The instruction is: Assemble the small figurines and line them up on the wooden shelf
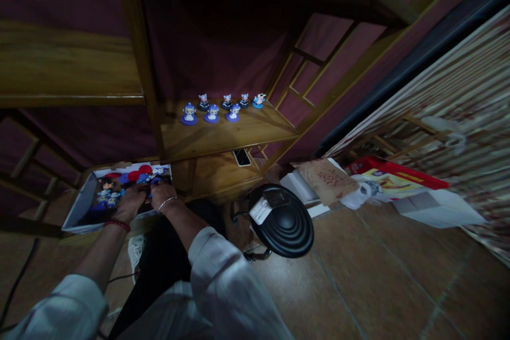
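Note:
An open white cardboard box (pixel 77 207) on the low shelf at the left holds several small figurines (pixel 109 199) in blue, white and red. Both hands are down inside it, side by side. My left hand (pixel 133 201), with a red bracelet at the wrist, has its fingers bent among the figurines. Close beside it, my right hand (pixel 162 194), wearing a silver bracelet, is curled near a blue piece (pixel 154 181). What the fingers of either hand grip is hidden by the hands and the dim light.
Several figurines on round bases (pixel 213 113) stand in two rows on the wooden shelf (pixel 239 135). Below lies a phone (pixel 241 157). A black round stool (pixel 292 226) bears a white paper (pixel 261 211). Boxes, a brown bag (pixel 326 178) and a red package (pixel 398 172) sit at the right.

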Demonstrator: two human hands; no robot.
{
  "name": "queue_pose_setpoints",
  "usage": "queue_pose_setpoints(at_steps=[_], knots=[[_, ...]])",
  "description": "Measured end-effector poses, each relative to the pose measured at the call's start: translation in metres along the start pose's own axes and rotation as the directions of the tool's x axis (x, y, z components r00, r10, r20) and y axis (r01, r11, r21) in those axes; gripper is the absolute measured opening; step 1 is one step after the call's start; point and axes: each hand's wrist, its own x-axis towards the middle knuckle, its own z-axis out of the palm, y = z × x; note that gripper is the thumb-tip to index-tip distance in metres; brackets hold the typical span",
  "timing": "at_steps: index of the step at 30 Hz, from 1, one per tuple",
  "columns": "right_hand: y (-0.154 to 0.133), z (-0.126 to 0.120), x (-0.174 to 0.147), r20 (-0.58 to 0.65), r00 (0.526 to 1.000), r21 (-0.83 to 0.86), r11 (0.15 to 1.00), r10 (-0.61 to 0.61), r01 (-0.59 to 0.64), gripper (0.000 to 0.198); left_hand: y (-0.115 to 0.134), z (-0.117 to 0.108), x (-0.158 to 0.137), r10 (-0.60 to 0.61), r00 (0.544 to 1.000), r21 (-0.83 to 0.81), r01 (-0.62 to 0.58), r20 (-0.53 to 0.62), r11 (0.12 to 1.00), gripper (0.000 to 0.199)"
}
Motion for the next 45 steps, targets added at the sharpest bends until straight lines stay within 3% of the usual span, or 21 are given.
queue_pose_setpoints(at_steps=[4, 8, 13, 16, 22, 26, 30, 36, 45], knots=[[0.0, 0.0, -0.001, -0.034, 0.999, 0.007, 1.0, 0.009, -0.009, 0.023, -0.006, 0.004, 0.008, -0.053, 0.998, -0.191, 0.06, 0.041, 0.98, 0.033], [0.002, 0.0, -0.002, -0.075, 0.997, 0.023, 1.0, 0.014, -0.013, 0.023, -0.009, 0.006, 0.015, -0.051, 0.999, -0.28, 0.053, 0.017, 0.959, 0.032], [0.004, 0.003, -0.002, -0.092, 0.992, 0.073, 0.994, 0.084, -0.078, 0.024, 0.004, 0.0, 0.013, -0.084, 0.996, -0.216, 0.076, -0.031, 0.973, 0.036], [0.006, 0.006, 0.001, -0.121, 0.978, 0.141, 0.978, 0.171, -0.154, 0.026, 0.017, -0.002, 0.008, -0.161, 0.986, -0.216, 0.149, -0.036, 0.965, 0.04], [0.008, 0.005, 0.005, -0.143, 0.949, 0.248, 0.939, 0.28, -0.24, 0.039, 0.021, 0.002, 0.01, -0.07, 0.997, -0.069, 0.073, 0.043, 0.995, 0.037], [0.007, 0.0, 0.002, -0.138, 0.954, 0.245, 0.943, 0.265, -0.226, 0.043, 0.014, 0.009, 0.018, 0.05, 0.997, 0.099, -0.055, 0.051, 0.994, 0.034], [0.007, -0.004, 0.001, -0.112, 0.959, 0.236, 0.945, 0.259, -0.227, 0.041, 0.01, 0.013, 0.022, 0.139, 0.989, 0.167, -0.147, 0.06, 0.975, 0.036], [0.005, -0.006, 0.0, -0.155, 0.943, 0.261, 0.933, 0.294, -0.248, 0.045, 0.013, 0.004, 0.019, 0.038, 0.991, 0.128, -0.055, 0.131, 0.99, 0.035], [0.005, -0.004, 0.0, -0.149, 0.96, 0.241, 0.95, 0.237, -0.197, 0.043, 0.002, -0.003, 0.014, -0.021, 1.0, 0.02, 0.02, 0.011, 1.0, 0.033]])
